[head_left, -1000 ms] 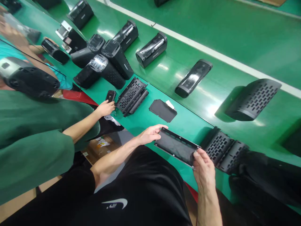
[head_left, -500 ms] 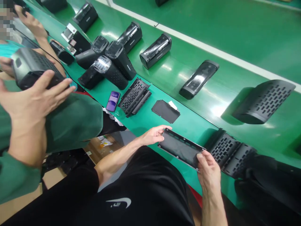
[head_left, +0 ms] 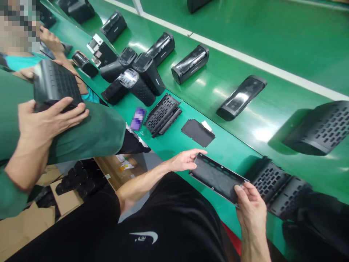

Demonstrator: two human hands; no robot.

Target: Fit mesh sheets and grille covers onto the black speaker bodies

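Black shirt (head_left: 177,214) here, short sleeve (head_left: 98,214) at left, pale swoosh (head_left: 154,238) and small lettering (head_left: 142,238) on the front, and left hand (head_left: 185,160), right hand (head_left: 251,198), both bare!

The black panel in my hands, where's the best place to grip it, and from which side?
Probably by the two short ends: left hand from the panel's left, right hand from its right, thumbs on the face turned up. It is long, thin and held tilted in the air, so end grips should steady it and leave the middle and its long edges' pale spots uncovered.
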